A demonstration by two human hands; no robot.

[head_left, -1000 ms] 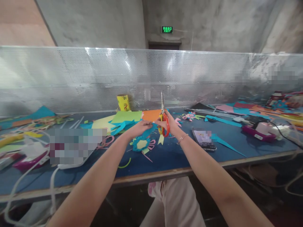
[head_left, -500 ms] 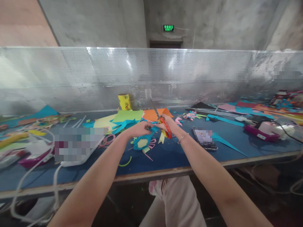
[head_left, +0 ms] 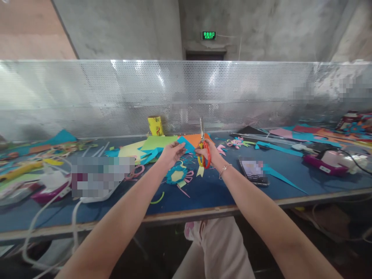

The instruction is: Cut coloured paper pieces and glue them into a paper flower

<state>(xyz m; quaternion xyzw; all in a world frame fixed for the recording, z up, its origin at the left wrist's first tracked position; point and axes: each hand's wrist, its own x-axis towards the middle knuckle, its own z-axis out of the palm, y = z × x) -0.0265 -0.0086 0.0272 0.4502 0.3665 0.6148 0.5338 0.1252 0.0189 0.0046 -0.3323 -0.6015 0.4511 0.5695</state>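
Above the middle of the table, my left hand (head_left: 172, 154) pinches a blue piece of paper (head_left: 186, 145) between thumb and fingers. My right hand (head_left: 213, 153) is closed round scissors (head_left: 206, 154) with red and yellow handles, the blades pointing up and away from me. The paper's right end reaches close to the right fingertips; whether they touch it, I cannot tell. Below the hands lies a blue paper ring with a pale yellow centre (head_left: 177, 175), with pink paper loops (head_left: 189, 176) at its right. Green (head_left: 161, 142) and orange (head_left: 192, 139) sheets lie behind the hands.
A phone (head_left: 253, 171) lies right of my right hand. At the left stands a white device (head_left: 99, 195) with cables, partly blurred out. A yellow packet (head_left: 155, 126) leans by the perforated metal screen (head_left: 124, 97). Purple boxes (head_left: 324, 166) and paper scraps are spread along the table.
The scissors have swung from leaning left to nearly upright. My left hand has risen slightly, and the blue paper in it now shows more clearly between the hands.
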